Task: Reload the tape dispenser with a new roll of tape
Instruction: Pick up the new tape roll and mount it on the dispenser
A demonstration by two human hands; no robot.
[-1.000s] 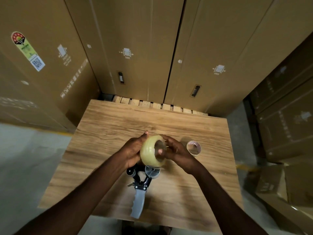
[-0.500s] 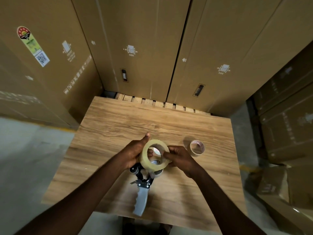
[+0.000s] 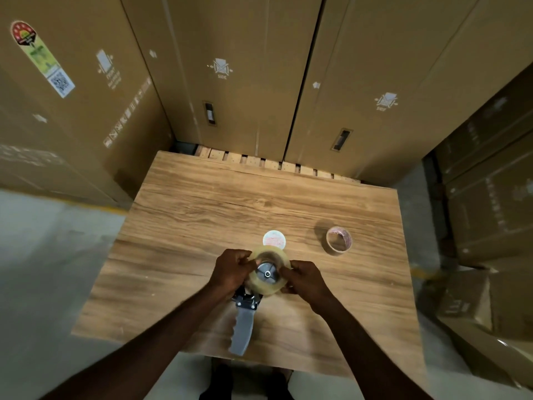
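Your left hand (image 3: 232, 271) and your right hand (image 3: 302, 280) are both wrapped around the sides of the new clear, round roll of tape (image 3: 269, 274), one hand on each side, fingers closed on it. The roll sits over the shiny round metal wheel (image 3: 267, 273) of the black and grey tape dispenser (image 3: 243, 319). You can see the wheel and its little middle screw through the hole of the roll. The dispenser lies flat on the wooden surface (image 3: 202, 215), with its grey handle pointing back at you.

I think you are pushing the roll down onto the wheel. Here is what could go wrong.

If you push harder on one side, the roll could tip and get stuck crooked on the wheel. Then it would not spin well.

If the roll goes on the wrong way round, the sticky side would face the wrong way when you pull the tape out. I cannot tell from here which way it faces.

Nothing is holding the dispenser down, so a hard push could make it slide or flip on the smooth wood.

The cutting teeth are hidden under your left hand, so they could poke your fingers.

A white round paper disc (image 3: 274, 239) lies just past the roll. A nearly used-up pink and white tape ring (image 3: 339, 239) sits off to your right, well apart. Do not bump them.
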